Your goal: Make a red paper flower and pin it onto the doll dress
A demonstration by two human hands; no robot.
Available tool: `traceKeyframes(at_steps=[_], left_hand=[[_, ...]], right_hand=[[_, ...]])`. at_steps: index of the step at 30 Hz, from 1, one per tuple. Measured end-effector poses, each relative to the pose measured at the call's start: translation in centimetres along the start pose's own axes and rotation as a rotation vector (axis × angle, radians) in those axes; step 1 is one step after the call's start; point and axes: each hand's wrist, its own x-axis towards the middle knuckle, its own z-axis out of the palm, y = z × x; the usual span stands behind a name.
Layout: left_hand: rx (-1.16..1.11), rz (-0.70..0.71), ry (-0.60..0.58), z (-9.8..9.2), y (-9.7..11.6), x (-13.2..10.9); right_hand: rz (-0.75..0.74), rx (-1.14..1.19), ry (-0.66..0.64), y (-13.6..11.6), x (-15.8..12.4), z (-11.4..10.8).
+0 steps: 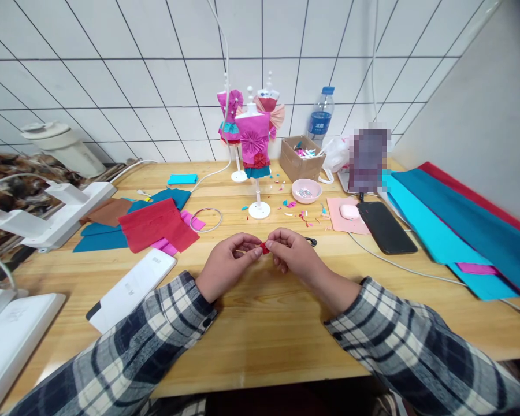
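Note:
My left hand [225, 263] and my right hand [292, 251] meet above the wooden table [260, 323], fingers pinched together on a small red paper piece [264, 248] held between them. Both sleeves are plaid. Behind the hands stands a small mannequin in a pink paper dress [253, 147] on a white stand, with two more dressed mannequins [229, 118] behind it. Scissors [311, 241] lie partly hidden just behind my right hand.
Red, pink and blue paper sheets [156, 225] and a wire ring [205, 219] lie left. A white box [132, 289] sits near left. A pink bowl [306, 190], cardboard box [301, 157], water bottle [320, 118], black phone [385, 228] and blue paper sheets [450, 231] are right.

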Motion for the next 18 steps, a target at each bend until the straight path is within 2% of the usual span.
traceKeyframes(at_steps=[6, 9, 11, 14, 16, 18], left_hand=[[0.118, 0.032, 0.01, 0.0, 0.4, 0.1], [0.082, 0.012, 0.006, -0.2, 0.6, 0.0], [-0.013, -0.058, -0.012, -0.5, 0.4, -0.1], [-0.171, -0.152, -0.028, -0.9, 0.1, 0.0], [-0.243, -0.168, -0.026, -1.0, -0.1, 0.0], [-0.285, -0.168, -0.015, -1.1, -0.3, 0.1]], right_hand=[[-0.1, -0.183, 0.031, 0.1, 0.0, 0.0], [-0.138, -0.297, 0.007, -0.5, 0.2, -0.8], [-0.218, -0.555, 0.047, -1.1, 0.4, -2.3], [-0.315, -1.125, 0.199, -1.6, 0.8, -5.0], [-0.261, -1.359, 0.244, -1.5, 1.0, -6.3], [-0.181, -1.461, 0.245, -1.2, 1.1, -6.8]])
